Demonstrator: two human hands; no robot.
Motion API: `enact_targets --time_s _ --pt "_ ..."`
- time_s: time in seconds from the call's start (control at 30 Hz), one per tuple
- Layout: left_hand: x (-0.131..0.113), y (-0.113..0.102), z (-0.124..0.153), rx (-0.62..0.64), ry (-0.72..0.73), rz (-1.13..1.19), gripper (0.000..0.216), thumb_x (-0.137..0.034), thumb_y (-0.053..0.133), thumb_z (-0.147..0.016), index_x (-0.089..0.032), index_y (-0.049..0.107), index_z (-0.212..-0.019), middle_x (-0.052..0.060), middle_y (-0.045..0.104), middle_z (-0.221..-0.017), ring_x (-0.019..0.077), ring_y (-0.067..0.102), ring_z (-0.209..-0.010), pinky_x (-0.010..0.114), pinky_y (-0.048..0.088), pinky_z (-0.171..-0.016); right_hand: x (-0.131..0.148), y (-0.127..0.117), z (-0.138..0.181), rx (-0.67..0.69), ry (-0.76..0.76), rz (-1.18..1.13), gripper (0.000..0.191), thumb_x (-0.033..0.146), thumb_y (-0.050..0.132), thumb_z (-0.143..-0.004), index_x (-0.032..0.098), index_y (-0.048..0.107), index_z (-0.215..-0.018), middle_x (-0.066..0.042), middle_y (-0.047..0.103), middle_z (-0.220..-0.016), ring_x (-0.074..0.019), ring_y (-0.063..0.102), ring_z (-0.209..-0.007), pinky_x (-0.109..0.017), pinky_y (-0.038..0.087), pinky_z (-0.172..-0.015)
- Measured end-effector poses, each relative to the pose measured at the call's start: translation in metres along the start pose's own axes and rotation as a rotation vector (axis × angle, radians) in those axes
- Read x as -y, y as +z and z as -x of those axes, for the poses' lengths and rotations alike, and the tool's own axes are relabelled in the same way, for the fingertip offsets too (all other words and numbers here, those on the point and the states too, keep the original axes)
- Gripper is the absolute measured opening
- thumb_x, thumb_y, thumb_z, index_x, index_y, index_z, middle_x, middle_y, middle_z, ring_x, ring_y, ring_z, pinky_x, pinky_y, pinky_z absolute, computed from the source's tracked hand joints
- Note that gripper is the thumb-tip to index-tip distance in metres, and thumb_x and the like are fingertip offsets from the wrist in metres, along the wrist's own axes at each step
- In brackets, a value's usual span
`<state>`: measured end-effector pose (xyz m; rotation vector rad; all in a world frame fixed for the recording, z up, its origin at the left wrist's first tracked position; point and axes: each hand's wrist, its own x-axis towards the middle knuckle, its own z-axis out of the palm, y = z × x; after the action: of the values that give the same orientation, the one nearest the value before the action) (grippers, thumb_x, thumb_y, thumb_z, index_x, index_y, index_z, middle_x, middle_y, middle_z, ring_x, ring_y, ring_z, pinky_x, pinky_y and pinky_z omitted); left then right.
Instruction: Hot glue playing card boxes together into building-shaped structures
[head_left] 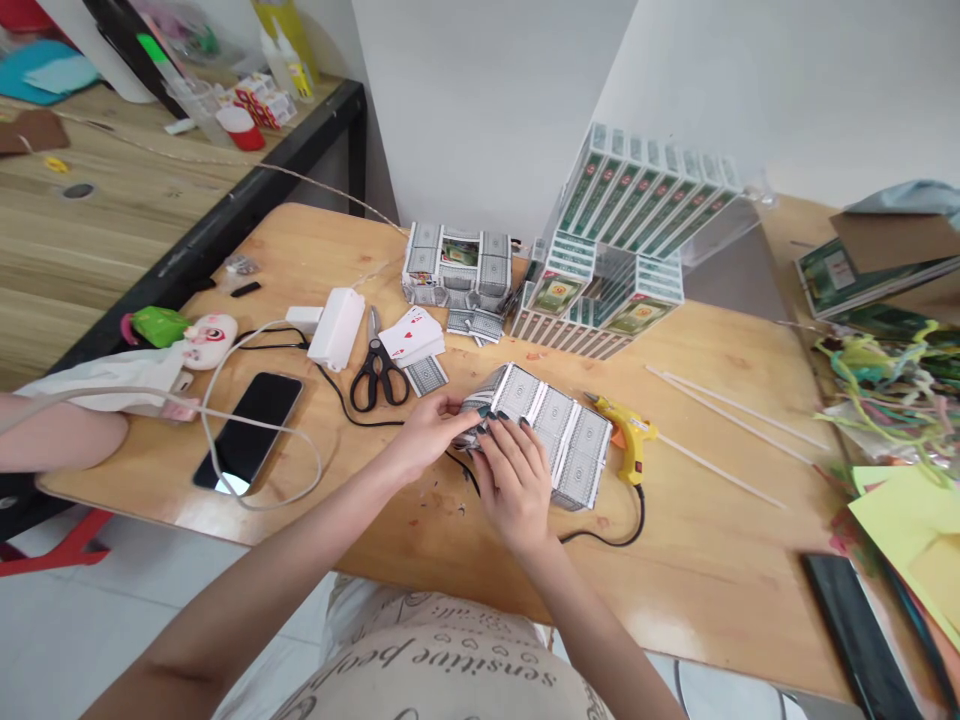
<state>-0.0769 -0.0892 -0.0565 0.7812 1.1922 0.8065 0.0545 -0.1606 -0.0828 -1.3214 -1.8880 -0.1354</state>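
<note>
Bright light leaves glare on the phone [253,425] and tabletop [697,590].

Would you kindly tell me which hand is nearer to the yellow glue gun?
Right. The right hand touches the card-covered block, left of the yellow glue gun; the left hand is farther left, at the block's left end.

on the front of the wearer's shirt [442,665], dark script is reading "sensitive peop", upside down to the camera, the word's end running into a blur; small hearts are sitting among finer, illegible lettering. a face-up playing card [411,337] is showing red heart signs, its corner index being too small to make out. the card-covered block [555,415] is displaying a small emblem at the middle of each card back. upper green boxes [649,200] are carrying red marks along their narrow sides, and lower green boxes [556,290] are bearing round, gold-coloured emblems.
</note>
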Motion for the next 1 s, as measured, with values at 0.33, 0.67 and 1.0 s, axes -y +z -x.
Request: enact_targets --time_s 0.33,0.67,1.0 --pt "-0.003 0.002 -0.001 0.025 -0.083 0.136 0.020 -0.020 0.076 -0.059 -0.013 0.064 -0.074 0.002 0.066 -0.071 0.0139 0.060 -0.065 0.026 0.044 -0.061 0.001 0.004 0.000 -0.015 0.040 -0.005 0.036 0.019 0.059 -0.084 0.020 0.056 -0.120 -0.009 0.068 -0.112 -0.0214 0.060 -0.108 -0.042 0.043 -0.099" --pt "-0.004 0.001 -0.002 -0.004 -0.112 0.131 0.022 -0.018 0.077 -0.056 -0.013 0.064 -0.073 0.001 0.067 -0.070 0.0134 0.061 -0.063 0.026 0.045 -0.060 0.001 -0.004 -0.010 0.042 0.203 -0.105 0.048 0.030 0.061 -0.083 0.016 0.047 -0.128 -0.017 0.057 -0.125 -0.0265 0.051 -0.121 -0.047 0.046 -0.098" --pt "-0.002 0.000 -0.004 -0.024 -0.180 0.175 0.023 -0.017 0.077 -0.053 -0.014 0.061 -0.069 0.000 0.065 -0.063 0.0125 0.060 -0.058 0.025 0.043 -0.058 -0.003 -0.001 -0.014 0.152 0.152 -0.020 0.051 0.036 0.060 -0.083 0.013 0.050 -0.127 -0.016 0.058 -0.127 -0.0298 0.046 -0.126 -0.054 0.036 -0.106"
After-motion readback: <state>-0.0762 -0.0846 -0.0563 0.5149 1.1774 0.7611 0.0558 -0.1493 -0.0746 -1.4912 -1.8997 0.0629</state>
